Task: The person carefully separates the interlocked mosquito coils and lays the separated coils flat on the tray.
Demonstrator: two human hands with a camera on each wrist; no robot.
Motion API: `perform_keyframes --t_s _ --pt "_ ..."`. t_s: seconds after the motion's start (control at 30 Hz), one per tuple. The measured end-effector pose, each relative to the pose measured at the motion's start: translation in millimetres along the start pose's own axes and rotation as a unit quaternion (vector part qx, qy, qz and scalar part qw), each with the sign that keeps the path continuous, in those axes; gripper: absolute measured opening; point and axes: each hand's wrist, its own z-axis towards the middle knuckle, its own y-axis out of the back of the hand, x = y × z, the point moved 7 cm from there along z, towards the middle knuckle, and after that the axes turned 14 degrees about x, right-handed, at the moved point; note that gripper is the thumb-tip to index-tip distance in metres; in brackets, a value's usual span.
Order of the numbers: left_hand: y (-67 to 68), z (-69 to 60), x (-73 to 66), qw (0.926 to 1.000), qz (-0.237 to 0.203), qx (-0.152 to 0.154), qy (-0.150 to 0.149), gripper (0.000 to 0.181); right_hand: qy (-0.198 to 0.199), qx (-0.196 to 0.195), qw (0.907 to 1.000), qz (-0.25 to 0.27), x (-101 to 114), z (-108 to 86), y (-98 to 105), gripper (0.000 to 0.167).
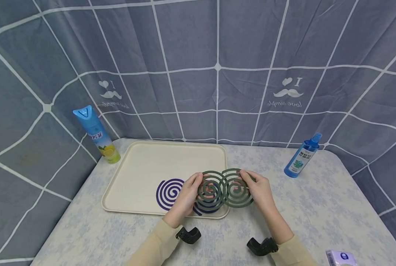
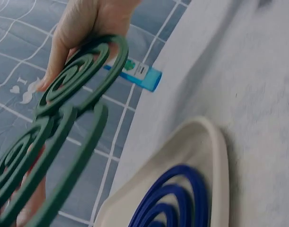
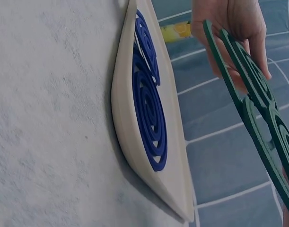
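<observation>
Two green mosquito coils (image 1: 237, 205) are held side by side above the tray's right front corner, edges meeting in the middle. My left hand (image 1: 186, 195) pinches the left one at its outer edge. The right one is pinched at its far right by my right hand (image 1: 261, 190). In the left wrist view the green coils (image 2: 80, 163) look tilted, and I cannot tell if they are still interlocked. Below them, blue mosquito coils (image 1: 158, 195) lie on the cream tray (image 1: 171, 159), partly hidden by my left hand and the green coils.
A blue and yellow spray can (image 1: 98, 135) stands left of the tray. At the back right is a blue spray bottle (image 1: 301, 157). A small purple pack (image 1: 341, 258) lies at the front right. A grey checked curtain (image 1: 198, 92) hangs behind the table.
</observation>
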Motion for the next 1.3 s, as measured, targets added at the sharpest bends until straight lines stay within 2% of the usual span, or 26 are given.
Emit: perform_keyframes --t_s 0.17,0.3,0.4,0.5,0.6,0.73,0.87,1.0,1.13,1.3 --pt "-1.7 0.3 1.1 0.9971 -0.069 0.007 -0.031 0.052 -0.012 -0.005 0.9971 0.075 -4.2 0.4 1.3 0.047" --pt "-0.6 -0.1 1.4 0.9928 -0.104 0.016 -0.058 0.051 -0.018 0.002 0.9908 0.134 -9.0 1.2 0.5 0.05" --pt "0.6 -0.2 1.3 0.9881 -0.143 0.009 -0.056 0.047 -0.018 0.011 0.9864 0.163 -12.0 1.2 -0.8 0.052" --pt "2.6 -0.7 1.8 0.9829 -0.179 -0.012 -0.043 0.044 -0.019 0.02 0.9826 0.184 -14.9 1.5 -2.7 0.05" --pt "4.9 -0.8 3.3 0.9768 -0.209 -0.032 -0.035 0.041 -0.021 0.027 0.982 0.186 -16.5 2.3 -3.9 0.048" --pt "7.3 0.3 5.4 0.9696 -0.239 -0.043 -0.029 0.037 -0.023 0.041 0.9845 0.169 -16.6 3.9 -3.1 0.045" --pt "11.6 2.4 5.4 0.9693 -0.241 -0.046 -0.019 0.036 -0.029 0.074 0.9887 0.127 -15.7 6.0 -2.6 0.044" --pt "18.7 3.6 5.5 0.9693 -0.24 -0.054 -0.002 0.035 -0.033 0.118 0.9872 0.102 -15.5 8.2 -4.7 0.046" --pt "27.4 2.4 5.8 0.9681 -0.243 -0.059 0.013 0.031 -0.03 0.142 0.9795 0.139 -15.2 11.3 -8.7 0.048" --pt "39.1 2.4 0.7 0.9677 -0.245 -0.059 0.009 0.03 -0.031 0.141 0.97 0.196 -13.3 17.6 -15.4 0.041"
